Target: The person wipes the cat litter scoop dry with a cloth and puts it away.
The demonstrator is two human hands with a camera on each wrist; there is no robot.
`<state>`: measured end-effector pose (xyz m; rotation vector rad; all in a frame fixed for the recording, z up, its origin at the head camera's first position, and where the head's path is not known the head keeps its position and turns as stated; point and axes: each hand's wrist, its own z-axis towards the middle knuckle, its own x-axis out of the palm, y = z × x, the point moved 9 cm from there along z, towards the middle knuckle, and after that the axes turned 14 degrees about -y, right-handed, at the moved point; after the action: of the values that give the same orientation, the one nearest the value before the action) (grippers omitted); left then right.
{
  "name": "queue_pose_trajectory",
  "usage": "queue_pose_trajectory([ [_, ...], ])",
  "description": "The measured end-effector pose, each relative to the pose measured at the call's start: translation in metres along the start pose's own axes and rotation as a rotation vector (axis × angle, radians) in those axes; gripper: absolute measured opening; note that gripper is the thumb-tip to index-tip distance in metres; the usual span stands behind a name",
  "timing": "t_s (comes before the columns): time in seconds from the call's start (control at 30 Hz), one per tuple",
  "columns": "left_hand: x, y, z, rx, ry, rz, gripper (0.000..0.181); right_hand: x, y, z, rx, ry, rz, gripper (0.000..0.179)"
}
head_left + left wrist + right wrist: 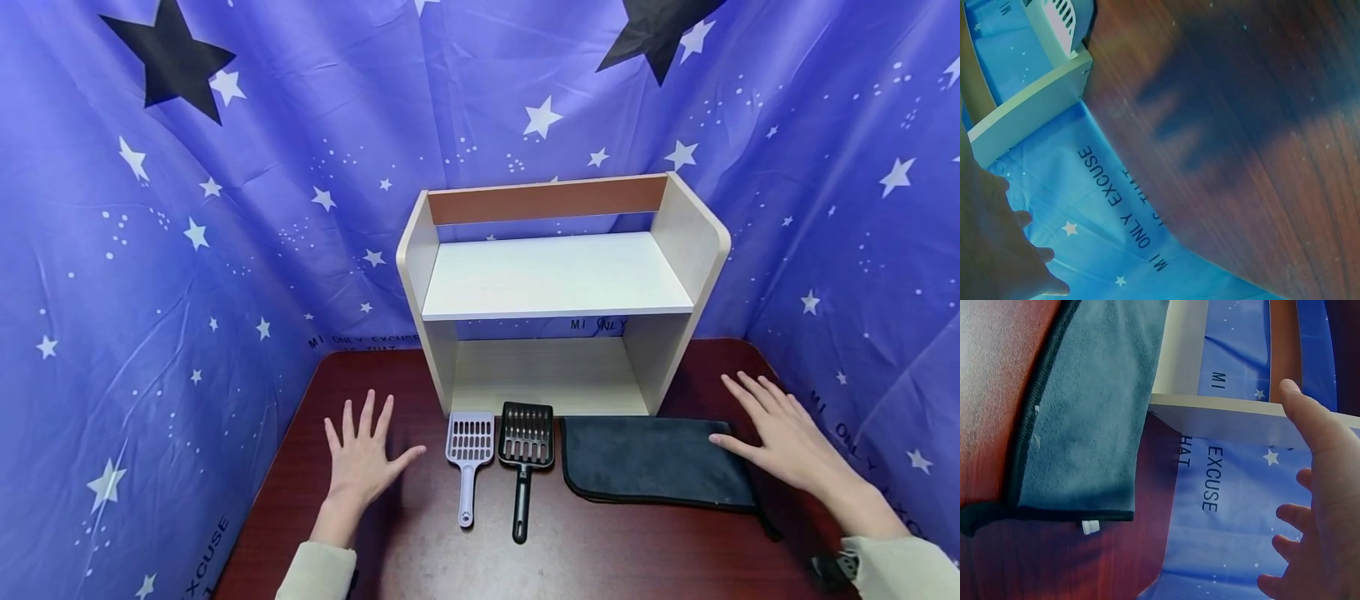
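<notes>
My left hand (365, 454) hovers flat over the dark red table (420, 550), fingers spread, holding nothing. Just to its right lie a lilac slotted scoop (469, 454) and a black slotted scoop (524, 454), handles toward me. A folded dark grey cloth (652, 471) lies right of the scoops. My right hand (776, 429) is open with straight fingers at the cloth's right end, its thumb over the cloth's edge. In the right wrist view the cloth (1085, 419) lies left of my open right hand (1316, 506). The left wrist view shows my left hand (997, 250) above the table (1241, 125).
A small white two-level shelf unit (558, 283) with a brown back rail stands at the back of the table, both levels bare. Blue star-printed fabric (187, 250) walls in the table on the left, back and right.
</notes>
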<state>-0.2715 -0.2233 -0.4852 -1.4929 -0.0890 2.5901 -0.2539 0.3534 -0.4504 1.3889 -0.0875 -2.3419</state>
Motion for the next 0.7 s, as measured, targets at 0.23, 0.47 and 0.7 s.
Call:
queue_pose_trajectory([
  [0.23,0.006,-0.007,-0.007,-0.006,0.046,0.008,0.103,0.007,0.008,-0.002,-0.059,-0.021,0.015,0.092],
  [0.47,0.011,-0.016,-0.013,-0.003,0.059,-0.013,0.101,0.013,0.014,-0.002,-0.080,-0.053,0.022,0.089],
  [0.7,0.015,-0.027,-0.022,0.009,0.058,-0.033,0.099,0.023,0.015,-0.006,-0.056,-0.019,0.022,0.087],
])
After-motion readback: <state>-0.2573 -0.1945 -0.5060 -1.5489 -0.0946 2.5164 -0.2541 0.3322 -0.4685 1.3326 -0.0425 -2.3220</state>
